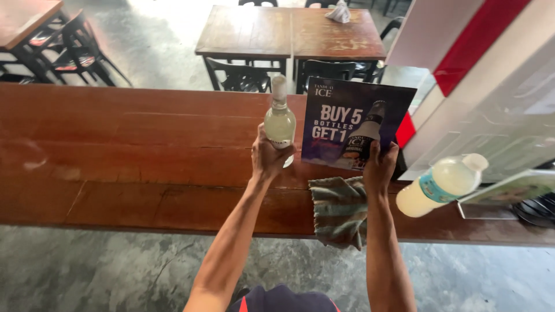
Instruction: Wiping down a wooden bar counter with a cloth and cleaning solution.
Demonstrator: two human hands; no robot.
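Observation:
My left hand (267, 157) grips a clear glass bottle (280, 118) with pale liquid and holds it upright above the long wooden counter (115, 167). My right hand (379, 167) holds the lower edge of a dark purple stand-up sign (347, 118) that pictures a bottle. A green and brown striped cloth (339, 209) lies on the counter under my right forearm and hangs over the near edge.
A plastic bottle (440, 185) with a blue label and white cap stands at the counter's right, beside a clear acrylic card holder (509, 193). A white and red pillar (462, 63) rises at the right. Wooden tables (289, 32) and black chairs (240, 78) stand beyond the counter.

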